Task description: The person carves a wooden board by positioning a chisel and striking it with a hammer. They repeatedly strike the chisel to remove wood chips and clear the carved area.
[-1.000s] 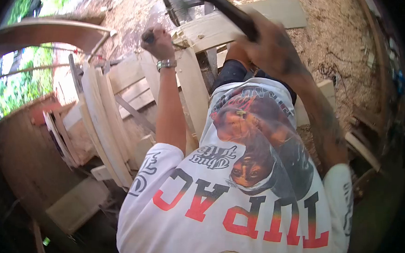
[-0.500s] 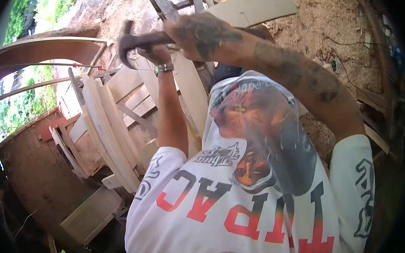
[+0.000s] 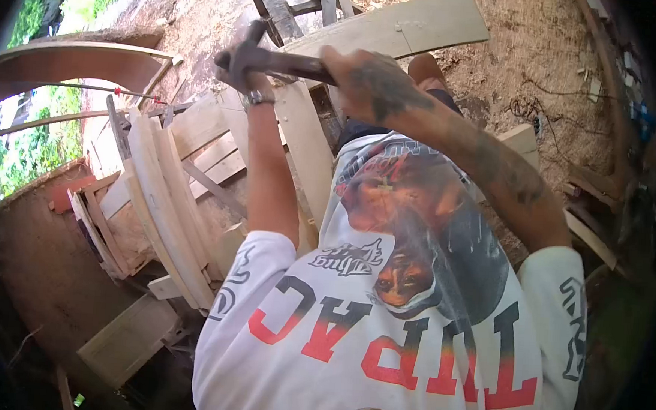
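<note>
My right hand (image 3: 358,79) is closed round the handle of a dark claw hammer (image 3: 295,65). The hammer points left, its head slightly blurred over my left hand (image 3: 257,85). A watch (image 3: 257,97) sits on my left wrist. The hammer covers most of my left fingers, so their grip and anything in them are hidden. Below that hand lies a wooden frame of pale boards (image 3: 302,143), with slats and gaps between them. Whether the hammer head touches anything cannot be made out.
A long pale board (image 3: 399,27) lies beyond my right hand, beside a wooden trestle (image 3: 276,10). Curved boards (image 3: 174,203) stand stacked at the left. A red-jawed bar clamp (image 3: 117,90) reaches in from the left. Sawdust covers the ground (image 3: 526,37), with a tangled cord (image 3: 533,108) at right.
The hammer and my right hand have moved right and slightly down in view. The hammer head now covers my left fingers, which showed partly before. The whole view has shifted a little.
</note>
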A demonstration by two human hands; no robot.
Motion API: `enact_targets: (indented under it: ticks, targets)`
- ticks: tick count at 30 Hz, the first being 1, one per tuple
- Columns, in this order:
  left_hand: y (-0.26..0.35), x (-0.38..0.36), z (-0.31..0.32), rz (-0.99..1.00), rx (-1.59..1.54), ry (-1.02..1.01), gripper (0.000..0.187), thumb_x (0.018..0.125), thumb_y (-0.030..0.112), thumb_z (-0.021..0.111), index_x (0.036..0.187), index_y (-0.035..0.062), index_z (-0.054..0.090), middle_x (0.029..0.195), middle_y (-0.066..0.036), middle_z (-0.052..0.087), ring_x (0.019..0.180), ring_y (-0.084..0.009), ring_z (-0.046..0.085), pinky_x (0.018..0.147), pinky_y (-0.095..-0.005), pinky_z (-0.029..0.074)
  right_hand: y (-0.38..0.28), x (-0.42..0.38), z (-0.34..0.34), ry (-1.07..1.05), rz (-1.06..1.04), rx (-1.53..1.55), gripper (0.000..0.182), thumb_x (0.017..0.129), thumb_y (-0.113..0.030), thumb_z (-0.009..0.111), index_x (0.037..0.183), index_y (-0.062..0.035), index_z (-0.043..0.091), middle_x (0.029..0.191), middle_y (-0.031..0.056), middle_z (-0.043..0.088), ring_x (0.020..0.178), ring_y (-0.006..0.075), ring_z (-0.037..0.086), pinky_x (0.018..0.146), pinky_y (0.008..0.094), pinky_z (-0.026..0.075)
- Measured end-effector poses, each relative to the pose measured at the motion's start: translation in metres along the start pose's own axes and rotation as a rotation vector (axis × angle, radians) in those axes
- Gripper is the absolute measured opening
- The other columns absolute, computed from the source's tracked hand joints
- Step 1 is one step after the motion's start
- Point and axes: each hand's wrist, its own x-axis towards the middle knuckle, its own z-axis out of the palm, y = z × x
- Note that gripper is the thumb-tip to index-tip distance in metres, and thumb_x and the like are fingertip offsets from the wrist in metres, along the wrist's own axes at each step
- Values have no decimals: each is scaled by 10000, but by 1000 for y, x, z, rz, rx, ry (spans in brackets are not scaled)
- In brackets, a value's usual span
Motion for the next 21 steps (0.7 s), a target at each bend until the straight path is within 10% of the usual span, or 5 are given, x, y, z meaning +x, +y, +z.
enact_targets:
  ticks: [5, 9, 12, 15, 21]
  targets:
    - [65, -4, 43, -267, 17, 97, 275, 865, 175, 676, 661, 75, 521, 541, -1, 526, 421, -97, 450, 377, -275, 356, 47, -56, 4, 100, 197, 114, 284, 909, -176, 638, 1141, -31, 561, 789, 273, 651, 810, 504, 650, 710, 545, 504]
    - [82, -65, 15, 221, 323, -679, 183, 940, -25, 597, 780, 40, 660, 611, 0, 584, 496, -80, 511, 433, -267, 406, 86, -108, 16, 195, 289, 96, 329, 886, -179, 662, 1162, -23, 576, 865, 280, 642, 905, 480, 645, 766, 518, 499]
    - [47, -54, 12, 188, -43, -366, 203, 938, -7, 597, 745, 45, 636, 596, -19, 582, 484, -101, 502, 445, -275, 402, 86, -125, -3, -50, 647, 132, 441, 882, -218, 673, 1232, 32, 574, 1065, 292, 662, 1084, 468, 623, 907, 504, 497]
    - [81, 5, 6, -337, -354, 196, 344, 931, 125, 592, 616, 126, 454, 507, -21, 482, 389, -101, 422, 374, -246, 309, 120, -159, 13, 53, 616, 92, 554, 885, -246, 680, 1322, 66, 543, 1161, 290, 653, 1133, 453, 613, 955, 484, 491]
    - [87, -8, 12, -281, -306, -33, 372, 912, 42, 641, 624, 121, 419, 518, -1, 459, 400, -93, 413, 382, -258, 307, 127, -165, 23, 188, 559, 77, 356, 876, -206, 694, 1148, 1, 594, 899, 196, 645, 839, 359, 636, 784, 444, 498]
